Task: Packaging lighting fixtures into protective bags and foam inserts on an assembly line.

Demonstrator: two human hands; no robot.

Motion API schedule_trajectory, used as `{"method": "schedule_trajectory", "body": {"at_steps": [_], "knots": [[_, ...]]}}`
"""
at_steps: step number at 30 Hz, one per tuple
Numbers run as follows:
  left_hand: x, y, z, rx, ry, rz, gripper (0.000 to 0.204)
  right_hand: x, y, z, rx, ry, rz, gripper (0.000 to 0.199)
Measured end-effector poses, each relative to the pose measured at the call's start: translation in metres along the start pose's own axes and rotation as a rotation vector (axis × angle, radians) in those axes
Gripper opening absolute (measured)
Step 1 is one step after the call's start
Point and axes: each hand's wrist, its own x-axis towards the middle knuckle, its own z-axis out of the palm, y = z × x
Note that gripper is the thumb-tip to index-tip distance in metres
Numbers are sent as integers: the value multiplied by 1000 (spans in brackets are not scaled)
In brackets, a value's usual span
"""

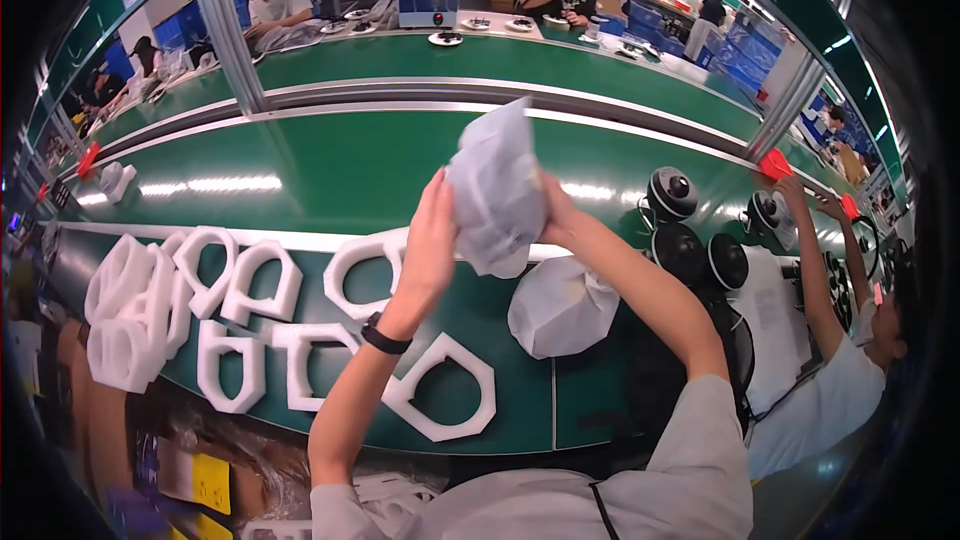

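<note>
Both of my hands are raised above the green bench, holding a grey-white plastic-wrapped bundle (497, 190) between them. My left hand (432, 230) presses flat against its left side, with a black band on that wrist. My right hand (553, 210) grips the bundle's right side from behind, partly hidden by it. The bundle is blurred. Below it on the bench sits a second white wrapped bundle (562, 306). A white foam frame (445, 390) lies under my left forearm.
Several more white foam frames (250, 285) lie along the bench to the left, with a stack (130, 325) at its left end. Black round devices (672, 193) stand at the right, where another person's arm (812, 270) reaches. More people work at far benches.
</note>
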Motion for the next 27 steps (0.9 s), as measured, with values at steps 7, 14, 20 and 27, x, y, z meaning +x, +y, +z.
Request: {"method": "schedule_trajectory", "body": {"at_steps": [7, 14, 20, 27], "knots": [[-8, 31, 40, 810, 312, 747, 48, -66, 4, 47, 339, 186, -343, 65], [-39, 10, 55, 903, -104, 235, 51, -90, 27, 19, 401, 336, -444, 59], [-51, -16, 55, 1103, -8, 296, 19, -101, 45, 18, 428, 404, -414, 63], [10, -13, 32, -1, -114, 20, 24, -115, 29, 3, 568, 263, -473, 57]]}}
